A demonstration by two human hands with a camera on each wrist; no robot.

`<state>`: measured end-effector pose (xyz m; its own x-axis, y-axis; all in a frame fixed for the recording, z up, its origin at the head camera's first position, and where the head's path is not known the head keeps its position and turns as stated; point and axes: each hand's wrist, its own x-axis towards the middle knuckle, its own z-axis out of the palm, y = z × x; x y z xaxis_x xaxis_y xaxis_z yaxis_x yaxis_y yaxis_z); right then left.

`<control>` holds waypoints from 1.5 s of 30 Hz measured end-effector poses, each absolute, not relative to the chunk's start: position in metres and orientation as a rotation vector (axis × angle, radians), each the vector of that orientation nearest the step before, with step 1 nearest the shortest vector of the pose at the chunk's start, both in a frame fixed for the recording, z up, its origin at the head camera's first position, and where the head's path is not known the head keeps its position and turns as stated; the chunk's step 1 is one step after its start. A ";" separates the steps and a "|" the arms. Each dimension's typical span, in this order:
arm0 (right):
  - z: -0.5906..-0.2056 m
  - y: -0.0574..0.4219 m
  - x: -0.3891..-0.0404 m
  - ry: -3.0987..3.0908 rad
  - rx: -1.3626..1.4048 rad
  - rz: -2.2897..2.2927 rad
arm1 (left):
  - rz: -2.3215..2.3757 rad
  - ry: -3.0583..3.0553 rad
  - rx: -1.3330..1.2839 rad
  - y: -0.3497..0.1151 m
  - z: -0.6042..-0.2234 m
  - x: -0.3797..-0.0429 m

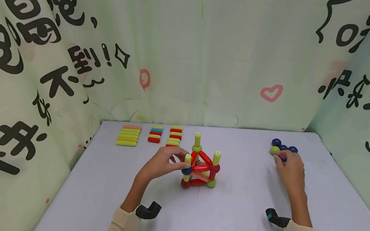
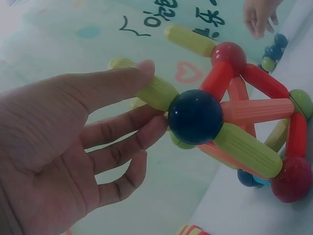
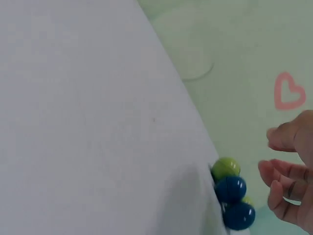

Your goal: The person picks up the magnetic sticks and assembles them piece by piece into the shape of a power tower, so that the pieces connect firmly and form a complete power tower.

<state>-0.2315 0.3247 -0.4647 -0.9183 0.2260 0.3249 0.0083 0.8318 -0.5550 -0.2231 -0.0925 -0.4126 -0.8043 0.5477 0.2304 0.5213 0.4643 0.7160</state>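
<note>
A frame of magnetic rods and balls stands mid-table, with red, orange and yellow-green rods joined by coloured balls. Three yellow-green rods point up from its top. My left hand is at its left side, pinching one upright yellow-green rod just above a dark blue ball. The thumb lies on the near face of that rod, with fingertips behind it. Over at the right, my right hand hovers by a cluster of dark blue balls and a green ball. Its thumb and fingers are apart, holding nothing.
Loose rods lie at the back left in three groups: mostly yellow-green ones, a mixed stack with a blue rod, and red and yellow-green ones. A pale printed curtain encloses the table's back and sides.
</note>
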 end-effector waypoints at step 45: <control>-0.381 0.182 -0.275 -2.544 0.693 1.362 | 1.218 2.537 0.808 -0.085 -0.443 -0.235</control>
